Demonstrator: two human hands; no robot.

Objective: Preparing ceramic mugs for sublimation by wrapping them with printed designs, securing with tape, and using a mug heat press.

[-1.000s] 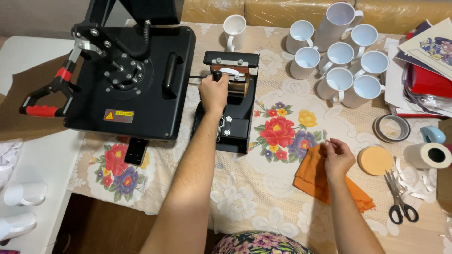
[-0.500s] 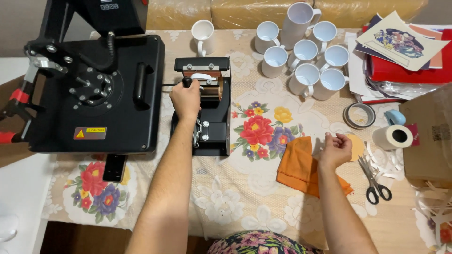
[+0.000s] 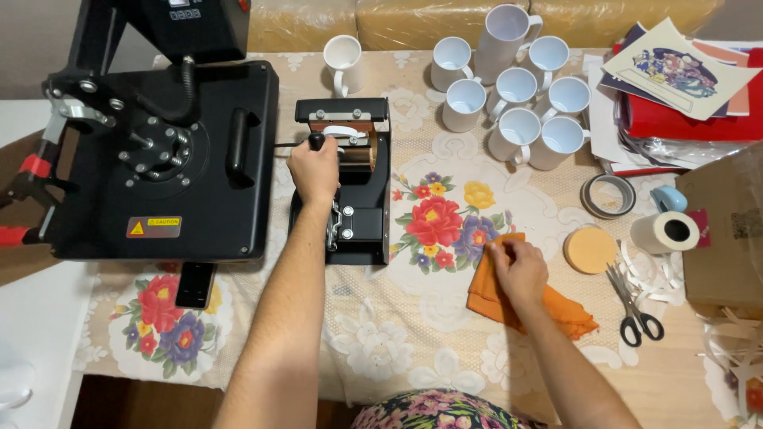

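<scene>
My left hand [image 3: 315,169] is closed around the black lever handle of a small black mug press [image 3: 346,183] in the middle of the table. A white mug [image 3: 346,135] lies clamped in the press under a brown wrap. My right hand [image 3: 518,270] rests on an orange cloth [image 3: 556,306] lying on the flowered tablecloth, fingers curled over the cloth's upper left edge.
A large black heat press [image 3: 167,151] stands at left, with a dark phone [image 3: 195,284] in front of it. Several white mugs [image 3: 517,103] stand at the back. Scissors [image 3: 632,306], a round orange pad [image 3: 590,249], tape rolls [image 3: 666,232], papers [image 3: 683,71] and a cardboard box [image 3: 727,238] are at right.
My right hand has come down from above the orange cloth onto its upper left edge. My left hand stays on the mug press lever. The view has shifted right.
</scene>
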